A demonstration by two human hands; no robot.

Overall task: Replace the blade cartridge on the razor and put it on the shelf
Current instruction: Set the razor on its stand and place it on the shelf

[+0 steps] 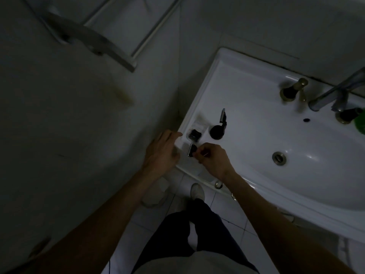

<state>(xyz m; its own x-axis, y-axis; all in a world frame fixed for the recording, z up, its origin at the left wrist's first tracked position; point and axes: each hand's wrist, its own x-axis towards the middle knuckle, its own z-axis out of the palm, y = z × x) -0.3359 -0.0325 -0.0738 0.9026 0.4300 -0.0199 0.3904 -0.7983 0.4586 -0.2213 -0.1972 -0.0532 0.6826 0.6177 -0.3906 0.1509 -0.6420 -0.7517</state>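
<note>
In the dim head view my right hand point(214, 160) is closed around the razor point(192, 150), whose dark head sticks out to the left over the near left corner of the white sink point(246, 91). A small dark blade cartridge point(194, 134) lies in the sink's soap recess just beyond the razor head. My left hand point(161, 153) hovers at the sink's left edge with fingers spread and nothing in it. A second razor stands head-up in a round black holder point(218, 130) to the right of the recess.
A glass shelf point(110, 26) with a metal rail hangs on the wall at the upper left. Brass taps point(294, 89) and a spout point(333, 93) stand at the sink's back right, a green object point(360, 124) beside them. The drain point(279, 158) sits mid-basin.
</note>
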